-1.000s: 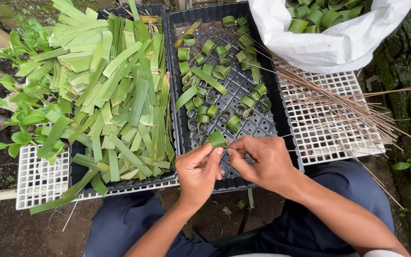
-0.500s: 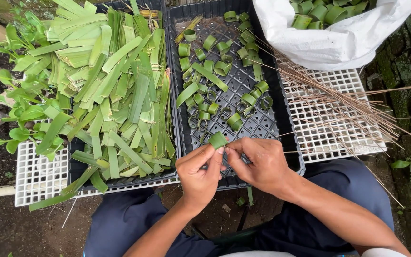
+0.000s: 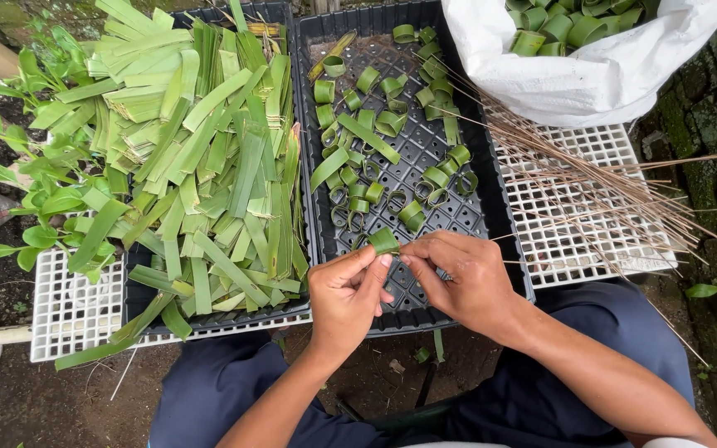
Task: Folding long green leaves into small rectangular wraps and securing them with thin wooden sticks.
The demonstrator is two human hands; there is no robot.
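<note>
- leaf ring [image 3: 382, 240] is pinched between left hand [image 3: 345, 297] and right hand [image 3: 458, 278], fingers clamped on it above the black tray [image 3: 504, 217].
- it looks light, springy and easily torn; best held at the overlapping ends.

Two trays sit side by side on a grid rack [image 3: 68, 319]: the left tray [image 3: 209, 319] is heaped with cut leaf strips [image 3: 201, 166], the right tray [image 3: 458, 224] holds scattered leaf rings [image 3: 375, 124]. A bundle of thin sticks [image 3: 591, 178] lies across the rack to the right of it. Behind the sticks stands a sack [image 3: 591, 79] with more rings in it. Both hands meet over the right tray's near edge.
</note>
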